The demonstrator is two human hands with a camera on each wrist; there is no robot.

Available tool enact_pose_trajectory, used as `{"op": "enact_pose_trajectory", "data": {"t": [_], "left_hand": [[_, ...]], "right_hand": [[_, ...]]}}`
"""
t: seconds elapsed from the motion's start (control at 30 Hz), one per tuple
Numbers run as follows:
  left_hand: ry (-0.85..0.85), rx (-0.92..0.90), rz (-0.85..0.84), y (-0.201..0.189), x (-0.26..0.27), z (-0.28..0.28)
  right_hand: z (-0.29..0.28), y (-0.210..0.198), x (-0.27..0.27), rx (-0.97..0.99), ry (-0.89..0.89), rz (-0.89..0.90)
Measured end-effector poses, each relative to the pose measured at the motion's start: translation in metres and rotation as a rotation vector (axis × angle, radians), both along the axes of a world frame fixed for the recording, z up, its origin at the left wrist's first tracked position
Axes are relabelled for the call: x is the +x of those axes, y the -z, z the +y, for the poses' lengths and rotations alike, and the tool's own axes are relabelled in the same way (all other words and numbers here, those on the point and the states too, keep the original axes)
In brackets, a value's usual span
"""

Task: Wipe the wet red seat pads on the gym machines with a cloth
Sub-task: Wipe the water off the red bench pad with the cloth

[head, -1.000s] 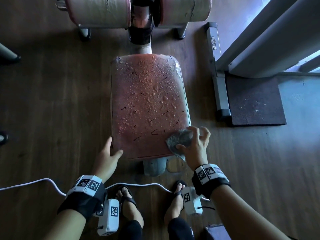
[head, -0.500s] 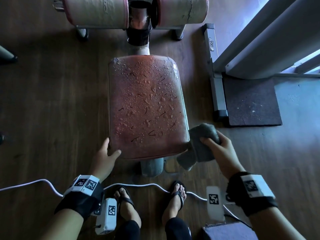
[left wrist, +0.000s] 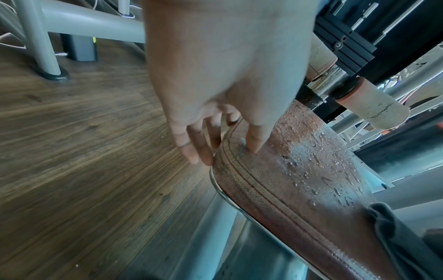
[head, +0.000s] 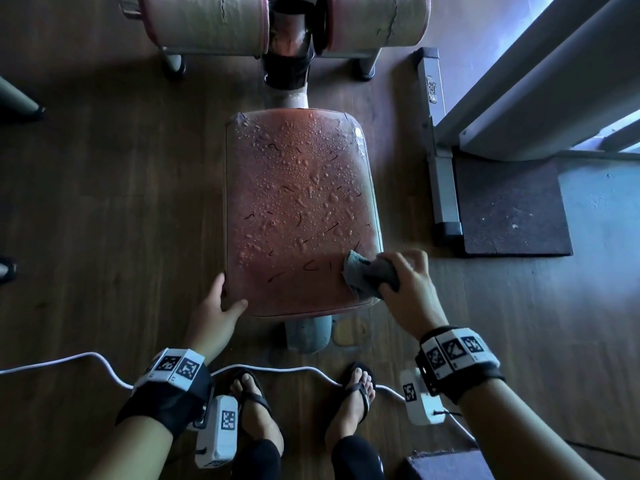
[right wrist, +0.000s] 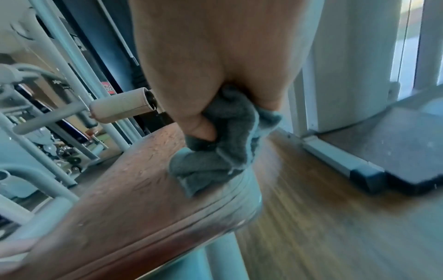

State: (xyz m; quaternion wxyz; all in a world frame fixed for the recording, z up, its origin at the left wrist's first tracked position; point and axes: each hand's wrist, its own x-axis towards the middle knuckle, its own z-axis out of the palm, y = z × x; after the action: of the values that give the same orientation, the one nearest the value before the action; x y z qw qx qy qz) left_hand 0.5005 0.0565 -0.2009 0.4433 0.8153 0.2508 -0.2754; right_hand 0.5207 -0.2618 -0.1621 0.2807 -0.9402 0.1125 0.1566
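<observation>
A red seat pad (head: 298, 209) fills the middle of the head view, beaded with water over its far two thirds and smooth along its near strip. My right hand (head: 405, 289) grips a bunched grey cloth (head: 367, 275) and presses it on the pad's near right corner; the right wrist view shows the thumb curled into the cloth (right wrist: 223, 145). My left hand (head: 218, 306) holds the pad's near left corner, thumb on top and fingers (left wrist: 201, 149) down its side. The cloth (left wrist: 393, 233) also shows at the far end of the pad (left wrist: 299, 185) in the left wrist view.
Two worn roller pads (head: 207, 22) and a steel post (head: 287, 39) stand beyond the seat. A grey machine frame (head: 440, 150) and a dark floor mat (head: 512, 202) lie to the right. A white cable (head: 104, 365) crosses the wooden floor by my sandalled feet (head: 256, 407).
My right hand swung off the pad's right edge with the cloth, then came back onto the near right corner. The left hand stayed on the near left corner.
</observation>
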Motion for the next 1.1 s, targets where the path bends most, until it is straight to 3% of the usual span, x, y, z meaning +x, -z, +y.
{"op": "enact_pose_trajectory", "data": {"t": [0.17,0.3,0.5,0.63,0.77,0.97,1.1], "left_hand": [[0.006,0.024,0.010,0.006,0.000,-0.001],[0.015,0.027,0.023,0.013,0.000,0.000],[0.052,0.040,0.024,0.020,-0.003,0.000],[0.074,0.080,0.018,0.023,-0.006,-0.001],[0.074,0.094,-0.011,0.025,-0.007,-0.002],[0.064,0.104,-0.052,0.028,-0.010,-0.006],[0.048,0.117,-0.053,0.028,-0.010,-0.005]], "right_hand": [[0.017,0.018,-0.018,-0.258,-0.223,0.000],[0.017,0.027,-0.015,-0.416,-0.346,-0.100],[0.027,0.022,0.000,-0.378,-0.308,-0.128],[0.027,0.022,-0.015,-0.407,-0.489,-0.114],[0.022,0.026,-0.012,-0.447,-0.550,-0.134],[0.026,0.028,0.002,-0.397,-0.428,-0.146],[0.026,0.032,-0.008,-0.342,-0.523,-0.162]]}}
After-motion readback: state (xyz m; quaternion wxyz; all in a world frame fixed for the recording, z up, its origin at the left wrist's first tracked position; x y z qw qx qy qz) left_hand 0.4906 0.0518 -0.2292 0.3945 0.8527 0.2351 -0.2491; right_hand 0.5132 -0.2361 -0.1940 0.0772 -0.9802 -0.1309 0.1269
